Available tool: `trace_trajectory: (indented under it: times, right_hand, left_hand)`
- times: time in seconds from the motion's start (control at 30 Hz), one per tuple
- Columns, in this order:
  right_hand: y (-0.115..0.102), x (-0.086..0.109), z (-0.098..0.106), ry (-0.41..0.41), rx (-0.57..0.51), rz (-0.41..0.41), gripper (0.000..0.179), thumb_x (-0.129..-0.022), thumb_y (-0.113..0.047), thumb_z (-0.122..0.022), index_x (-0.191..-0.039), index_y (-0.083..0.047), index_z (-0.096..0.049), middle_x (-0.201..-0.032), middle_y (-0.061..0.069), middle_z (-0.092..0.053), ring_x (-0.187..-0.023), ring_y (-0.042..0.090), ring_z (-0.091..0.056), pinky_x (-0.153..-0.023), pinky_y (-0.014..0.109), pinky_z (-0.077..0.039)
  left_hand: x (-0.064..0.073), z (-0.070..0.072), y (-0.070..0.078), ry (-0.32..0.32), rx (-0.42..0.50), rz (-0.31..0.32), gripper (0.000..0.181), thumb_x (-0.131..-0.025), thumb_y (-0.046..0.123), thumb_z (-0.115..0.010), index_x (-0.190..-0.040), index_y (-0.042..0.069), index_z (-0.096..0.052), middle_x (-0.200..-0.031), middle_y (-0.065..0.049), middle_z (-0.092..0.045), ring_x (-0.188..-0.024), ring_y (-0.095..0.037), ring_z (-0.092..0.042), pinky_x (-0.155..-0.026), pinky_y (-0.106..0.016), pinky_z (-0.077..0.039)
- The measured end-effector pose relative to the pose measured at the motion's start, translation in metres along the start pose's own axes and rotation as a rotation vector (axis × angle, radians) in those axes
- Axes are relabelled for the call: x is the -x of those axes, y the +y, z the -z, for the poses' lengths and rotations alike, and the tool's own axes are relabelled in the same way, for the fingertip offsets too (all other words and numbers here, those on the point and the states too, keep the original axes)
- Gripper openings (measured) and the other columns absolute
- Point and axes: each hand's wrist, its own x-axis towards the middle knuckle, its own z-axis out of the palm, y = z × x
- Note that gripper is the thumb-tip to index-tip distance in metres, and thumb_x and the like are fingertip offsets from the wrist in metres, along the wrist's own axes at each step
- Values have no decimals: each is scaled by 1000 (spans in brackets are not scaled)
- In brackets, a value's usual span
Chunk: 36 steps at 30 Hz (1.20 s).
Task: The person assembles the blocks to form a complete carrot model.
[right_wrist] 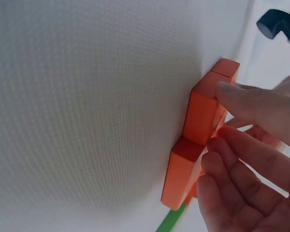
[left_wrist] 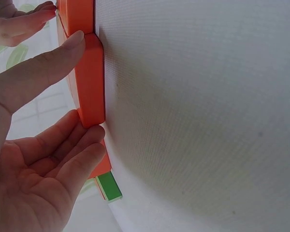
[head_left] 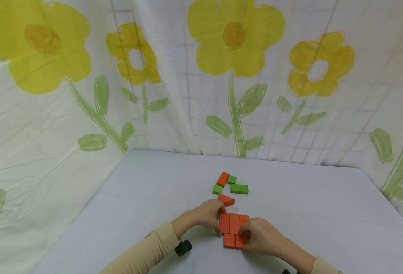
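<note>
Orange-red building blocks lie flat on the white table in two rows that touch, three in the far row and two in the near row. My left hand holds the far row's left block endways; the left wrist view shows the thumb at one end of that block and fingertips at the other. My right hand grips the near row's right block, its thumb on top in the right wrist view. Its fingers partly cover the far row's right block. Beside the held block sits the near-left block.
An orange-red triangular block lies just beyond the rows. Farther back are an orange-red rectangular block, a long green block and two small green blocks. A flower-printed curtain hangs behind the table.
</note>
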Motion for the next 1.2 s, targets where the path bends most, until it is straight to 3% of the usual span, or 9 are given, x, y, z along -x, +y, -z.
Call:
trace_trajectory:
  times: [0.57,0.7,0.93,1.03,1.2]
  right_hand:
    - [1,-4,3,5,-7,17,26,-70,-14,-86,-92,-5,-74,-79,-9,-63,-69,4,-48,-62,22,-47]
    - [2,-13,11,46,6,16,22,-75,-16,-83,-91,-4,-74,-78,-8,-64,-68,5,-50,-61,22,-47]
    - [9,-56,33,183,65,-60,9,-82,-7,-75,-90,-2,-73,-76,-2,-64,-69,12,-56,-60,22,-48]
    - [16,-79,36,208,91,-106,7,-84,-6,-73,-88,-1,-73,-76,2,-66,-70,15,-59,-61,27,-50]
    - [26,-115,35,235,21,-255,6,-84,-6,-71,-84,0,-74,-78,6,-69,-69,17,-60,-60,30,-49]
  left_hand:
    - [-2,1,-2,1,-16,-4,48,-68,17,-90,-107,6,-62,-96,6,-55,-87,-5,-47,-80,-19,-45]
    - [-1,2,-2,3,-13,-5,49,-68,16,-90,-106,6,-62,-96,6,-55,-86,-5,-48,-80,-19,-45]
    - [-1,2,-1,2,-18,0,48,-67,17,-90,-105,6,-63,-94,6,-55,-85,-5,-47,-78,-19,-45]
    - [-1,1,-2,0,-13,-3,49,-67,16,-91,-106,5,-63,-94,5,-55,-84,-5,-47,-77,-19,-45]
    - [-3,-1,-1,-6,-18,-8,49,-67,17,-91,-106,6,-63,-93,6,-55,-84,-4,-47,-77,-18,-44]
